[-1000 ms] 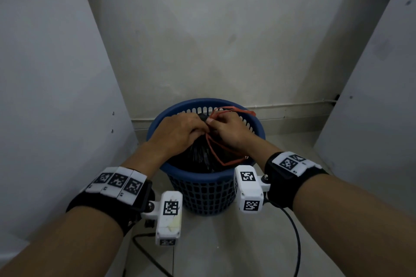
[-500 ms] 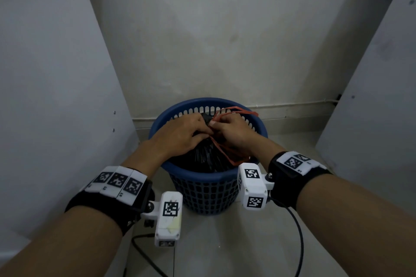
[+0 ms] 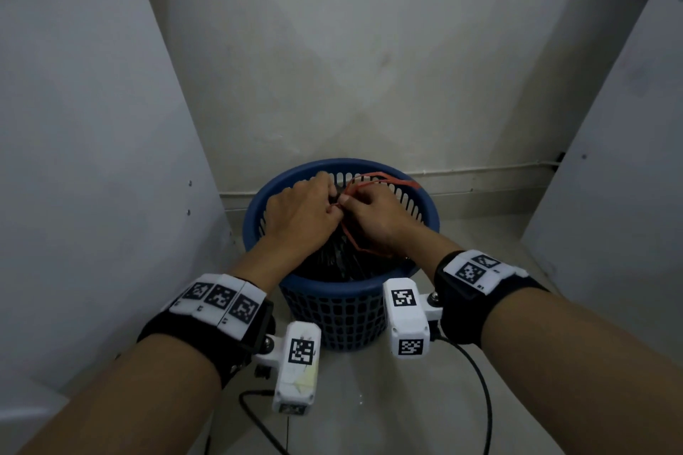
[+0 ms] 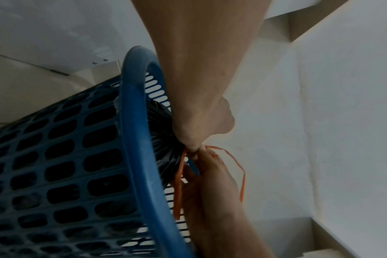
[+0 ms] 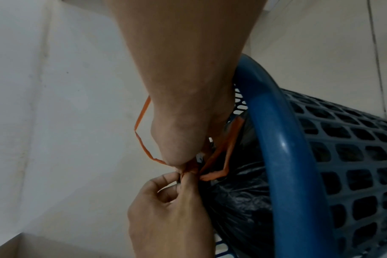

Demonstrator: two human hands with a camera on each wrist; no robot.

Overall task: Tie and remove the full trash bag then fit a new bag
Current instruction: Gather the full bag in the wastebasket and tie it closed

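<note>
A blue mesh basket [image 3: 334,294] stands on the floor with a black trash bag [image 3: 338,257] inside, its top gathered to a neck. Orange drawstring [image 3: 384,178] loops rise from that neck. My left hand [image 3: 333,208] and right hand [image 3: 345,200] meet over the basket, fingertips touching. In the right wrist view the left hand [image 5: 183,175] pinches the drawstring [image 5: 141,139] between thumb and forefinger, and the right hand [image 5: 179,165] pinches it just above. The left wrist view shows both hands, left [image 4: 194,148] and right [image 4: 202,153], at the bag [image 4: 164,139] neck with the drawstring [image 4: 237,163] looping out.
The basket sits in a narrow alcove: a white panel [image 3: 92,159] at the left, another [image 3: 610,177] at the right, a wall [image 3: 351,48] behind. Black cables [image 3: 480,392] trail across the pale floor in front of it.
Both hands stay at the bag's neck and their fingers have shifted slightly on the drawstring. The lower orange loop looks a little shorter than before.
</note>
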